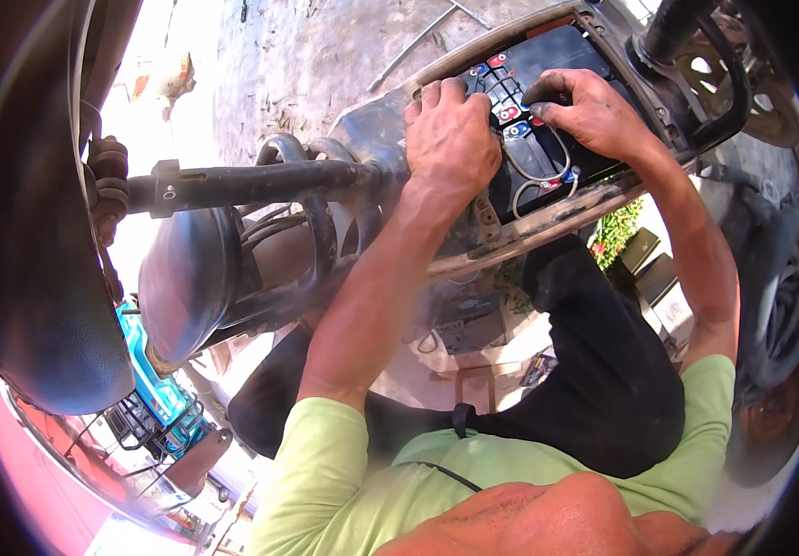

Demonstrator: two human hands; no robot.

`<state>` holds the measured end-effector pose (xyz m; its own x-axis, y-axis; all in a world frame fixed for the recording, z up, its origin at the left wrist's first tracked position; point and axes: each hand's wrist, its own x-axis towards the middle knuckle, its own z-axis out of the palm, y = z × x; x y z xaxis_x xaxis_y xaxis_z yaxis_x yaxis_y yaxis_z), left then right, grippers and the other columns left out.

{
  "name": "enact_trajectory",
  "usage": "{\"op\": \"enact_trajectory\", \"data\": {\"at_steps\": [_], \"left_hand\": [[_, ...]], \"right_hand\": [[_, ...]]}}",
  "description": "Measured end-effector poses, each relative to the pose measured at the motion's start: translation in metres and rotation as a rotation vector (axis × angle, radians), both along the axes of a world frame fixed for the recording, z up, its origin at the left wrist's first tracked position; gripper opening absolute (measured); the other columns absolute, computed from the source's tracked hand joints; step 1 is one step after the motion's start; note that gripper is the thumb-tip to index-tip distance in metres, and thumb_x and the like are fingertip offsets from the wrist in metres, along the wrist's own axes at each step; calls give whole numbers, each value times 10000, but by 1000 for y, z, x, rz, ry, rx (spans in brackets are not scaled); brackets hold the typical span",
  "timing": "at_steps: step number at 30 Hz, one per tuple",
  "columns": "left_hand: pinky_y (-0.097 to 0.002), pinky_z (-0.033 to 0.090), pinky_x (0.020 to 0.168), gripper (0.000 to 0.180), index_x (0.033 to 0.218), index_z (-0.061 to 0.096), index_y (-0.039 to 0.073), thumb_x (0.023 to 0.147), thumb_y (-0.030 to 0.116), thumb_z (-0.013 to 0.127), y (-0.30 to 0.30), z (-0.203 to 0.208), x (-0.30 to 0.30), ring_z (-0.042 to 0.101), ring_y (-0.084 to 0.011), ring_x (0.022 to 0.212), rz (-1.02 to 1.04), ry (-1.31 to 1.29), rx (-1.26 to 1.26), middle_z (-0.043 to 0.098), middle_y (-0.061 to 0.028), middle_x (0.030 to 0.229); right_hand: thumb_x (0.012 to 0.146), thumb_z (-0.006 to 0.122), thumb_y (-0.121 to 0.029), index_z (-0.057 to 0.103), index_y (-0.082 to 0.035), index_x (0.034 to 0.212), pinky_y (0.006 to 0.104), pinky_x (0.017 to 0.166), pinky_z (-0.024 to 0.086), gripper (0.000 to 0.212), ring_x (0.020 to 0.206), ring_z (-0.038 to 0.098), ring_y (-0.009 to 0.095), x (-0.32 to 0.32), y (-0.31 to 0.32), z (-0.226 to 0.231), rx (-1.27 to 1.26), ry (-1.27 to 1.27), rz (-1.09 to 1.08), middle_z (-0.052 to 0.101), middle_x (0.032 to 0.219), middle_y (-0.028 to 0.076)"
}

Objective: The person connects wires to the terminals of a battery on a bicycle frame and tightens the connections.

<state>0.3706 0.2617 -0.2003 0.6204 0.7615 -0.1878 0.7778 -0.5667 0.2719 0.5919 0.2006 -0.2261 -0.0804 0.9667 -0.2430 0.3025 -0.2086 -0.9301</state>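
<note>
Several black batteries sit in an open metal compartment of a vehicle frame. Red and blue terminals show on their tops, joined by short wires. My left hand bends over the compartment's left end, its fingers close together and their tips hidden behind the hand. Beside the terminals, my right hand curls with thumb and forefinger nearly meeting; whatever lies between them is too small to make out. Just below that hand, a pale wire loops across the batteries to the near side.
A black steel tube runs left from the compartment, above a rounded dark housing. A dark padded seat fills the left edge. Wheels stand at right. My black-trousered knee is bent under the compartment's near side.
</note>
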Motion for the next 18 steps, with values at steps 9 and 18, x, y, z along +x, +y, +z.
{"op": "enact_trajectory", "data": {"at_steps": [9, 18], "left_hand": [[-524, 446, 1072, 381, 1176, 763, 102, 825, 245, 804, -11, 0, -14, 587, -388, 1260, -29, -62, 67, 655, -166, 1227], [-521, 439, 1053, 300, 1046, 745, 63, 782, 181, 820, -37, 14, -42, 599, -363, 1182, -138, -290, 87, 659, -139, 1174]], "right_hand": [[903, 723, -173, 716, 37, 1078, 407, 899, 586, 273, 988, 749, 340, -23, 7, -7, 88, -284, 2, 747, 1068, 220], [891, 719, -127, 697, 32, 1046, 488, 883, 555, 223, 996, 669, 446, -35, 10, -16, 352, -482, 102, 694, 1016, 239]]}}
